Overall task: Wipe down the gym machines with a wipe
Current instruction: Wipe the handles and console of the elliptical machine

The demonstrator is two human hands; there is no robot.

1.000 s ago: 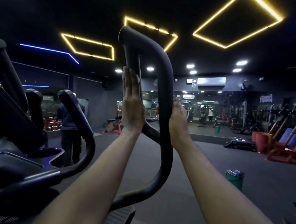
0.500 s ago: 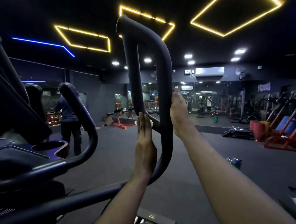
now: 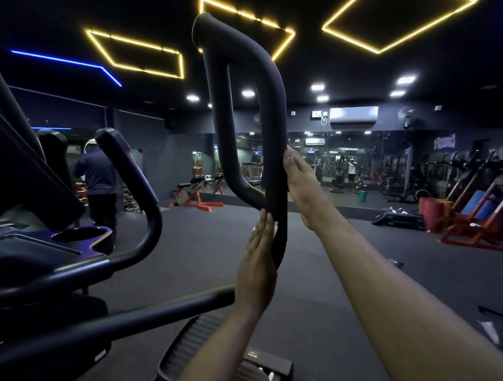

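A black looped handle (image 3: 273, 93) of an elliptical machine rises in front of me. My left hand (image 3: 256, 268) lies flat against the lower bend of the loop, fingers straight and pointing up. A small sliver of white (image 3: 275, 224) shows beside its fingertips; it may be the wipe, mostly hidden under the palm. My right hand (image 3: 302, 186) grips the right side of the loop a little higher, its fingers wrapped out of sight behind the bar.
The machine's console with a cup holder (image 3: 84, 231) and a second curved handle (image 3: 140, 172) stand at left, a ribbed pedal (image 3: 219, 367) below. A person in a dark shirt (image 3: 99, 180) stands behind. Red benches (image 3: 203, 197) and red-blue machines (image 3: 483, 214) line the far floor.
My left hand has slid down the loop from high on the inner bar to the lower bend. My right hand has kept its grip on the right side.
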